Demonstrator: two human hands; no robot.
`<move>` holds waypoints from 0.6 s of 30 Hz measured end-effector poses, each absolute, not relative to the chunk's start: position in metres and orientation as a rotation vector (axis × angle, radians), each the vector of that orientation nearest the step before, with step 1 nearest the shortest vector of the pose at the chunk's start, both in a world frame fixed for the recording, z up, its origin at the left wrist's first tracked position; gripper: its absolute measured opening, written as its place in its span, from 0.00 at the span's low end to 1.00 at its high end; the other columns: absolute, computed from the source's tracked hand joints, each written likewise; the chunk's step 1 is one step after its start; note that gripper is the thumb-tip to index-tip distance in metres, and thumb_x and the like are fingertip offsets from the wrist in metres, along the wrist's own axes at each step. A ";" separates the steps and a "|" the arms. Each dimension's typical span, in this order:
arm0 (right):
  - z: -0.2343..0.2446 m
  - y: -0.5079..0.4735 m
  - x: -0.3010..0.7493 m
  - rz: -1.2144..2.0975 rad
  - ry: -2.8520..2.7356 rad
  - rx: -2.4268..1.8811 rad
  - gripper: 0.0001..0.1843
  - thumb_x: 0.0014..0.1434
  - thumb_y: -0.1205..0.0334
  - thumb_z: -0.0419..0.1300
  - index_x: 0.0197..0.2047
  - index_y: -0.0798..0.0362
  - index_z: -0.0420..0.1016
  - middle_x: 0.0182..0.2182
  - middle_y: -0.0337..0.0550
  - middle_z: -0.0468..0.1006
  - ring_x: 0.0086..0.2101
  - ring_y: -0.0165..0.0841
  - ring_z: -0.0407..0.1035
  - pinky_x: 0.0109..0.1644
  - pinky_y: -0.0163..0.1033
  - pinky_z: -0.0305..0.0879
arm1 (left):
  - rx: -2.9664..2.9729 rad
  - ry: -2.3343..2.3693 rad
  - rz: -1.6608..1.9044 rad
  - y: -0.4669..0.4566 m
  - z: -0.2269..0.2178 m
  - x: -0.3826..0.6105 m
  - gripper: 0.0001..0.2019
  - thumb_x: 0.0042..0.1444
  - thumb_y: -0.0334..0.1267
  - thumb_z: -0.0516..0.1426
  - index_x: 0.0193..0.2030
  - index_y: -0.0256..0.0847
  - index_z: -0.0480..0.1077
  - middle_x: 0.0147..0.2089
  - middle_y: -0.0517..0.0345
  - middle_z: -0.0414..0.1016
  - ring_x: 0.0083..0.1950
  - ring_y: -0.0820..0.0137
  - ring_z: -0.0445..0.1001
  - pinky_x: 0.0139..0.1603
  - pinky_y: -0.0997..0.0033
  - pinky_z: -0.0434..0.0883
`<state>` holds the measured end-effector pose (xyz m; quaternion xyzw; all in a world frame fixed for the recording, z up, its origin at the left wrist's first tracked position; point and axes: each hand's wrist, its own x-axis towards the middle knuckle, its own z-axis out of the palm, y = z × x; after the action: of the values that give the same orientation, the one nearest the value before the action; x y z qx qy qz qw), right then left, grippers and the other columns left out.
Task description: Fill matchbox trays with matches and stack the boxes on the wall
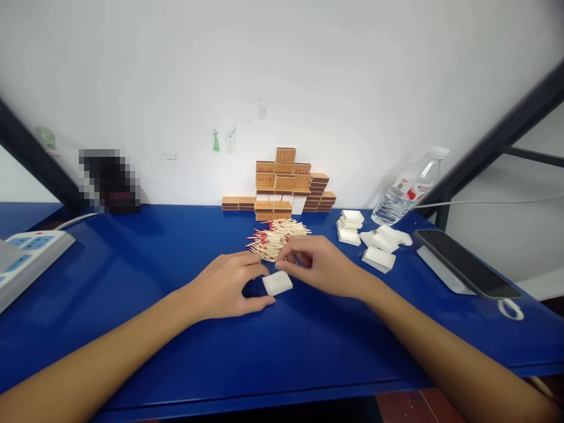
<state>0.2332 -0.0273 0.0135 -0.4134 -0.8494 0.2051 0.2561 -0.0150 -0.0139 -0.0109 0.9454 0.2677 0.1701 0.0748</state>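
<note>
A small white matchbox tray [277, 283] lies on the blue table between my two hands. My left hand [231, 285] rests at its left side, thumb and index finger spread apart around the near and far left corners; whether they touch it is unclear. Curled over the tray's far edge, my right hand [315, 264] has its fingers and thumb drawn together; anything between them is too small or hidden to make out. Just beyond the hands lies a loose pile of red-tipped matches [268, 242], partly covered by my right hand.
Orange-brown matchboxes [284, 179] stand stacked against the wall. Several white trays [350, 226] lie to the right, by a tilted water bottle [408, 188] and a phone [467, 261] propped on a white block. A power strip [33, 258] lies at the left; a dark, pixelated object [110, 182] stands behind.
</note>
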 end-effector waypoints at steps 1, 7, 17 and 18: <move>0.014 -0.019 0.235 0.479 -2.279 -1.183 0.05 0.68 0.60 0.63 0.41 0.50 0.79 0.31 0.38 0.77 0.31 0.30 0.67 0.36 0.37 0.61 | 2.817 0.806 0.521 -0.014 -0.012 -0.015 0.13 0.63 0.49 0.63 0.47 0.43 0.79 0.39 0.56 0.78 0.40 0.64 0.78 0.36 0.65 0.71; 0.014 0.027 0.217 0.177 -2.478 -1.408 0.12 0.64 0.58 0.68 0.48 0.54 0.77 0.45 0.48 0.79 0.42 0.37 0.72 0.42 0.40 0.63 | 2.797 0.800 0.532 -0.014 -0.014 -0.016 0.13 0.62 0.46 0.62 0.48 0.43 0.79 0.41 0.55 0.79 0.40 0.64 0.78 0.37 0.64 0.72; 0.025 0.024 0.203 -0.158 -2.652 -1.567 0.09 0.71 0.58 0.62 0.40 0.54 0.77 0.43 0.51 0.80 0.41 0.40 0.74 0.38 0.40 0.62 | 2.812 0.775 0.534 -0.010 -0.013 -0.017 0.12 0.63 0.46 0.62 0.49 0.43 0.79 0.43 0.55 0.81 0.44 0.62 0.80 0.41 0.62 0.74; 0.025 0.023 0.204 -0.194 -2.659 -1.572 0.09 0.72 0.59 0.62 0.40 0.54 0.77 0.44 0.51 0.80 0.42 0.40 0.74 0.39 0.40 0.63 | 2.815 0.774 0.537 -0.009 -0.013 -0.017 0.12 0.63 0.46 0.62 0.48 0.42 0.79 0.43 0.55 0.81 0.44 0.62 0.80 0.40 0.62 0.74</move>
<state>0.2038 0.0228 0.0250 -0.5077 -0.8589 -0.0626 0.0233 -0.0174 -0.0091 -0.0130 0.9448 0.2598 0.1802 0.0864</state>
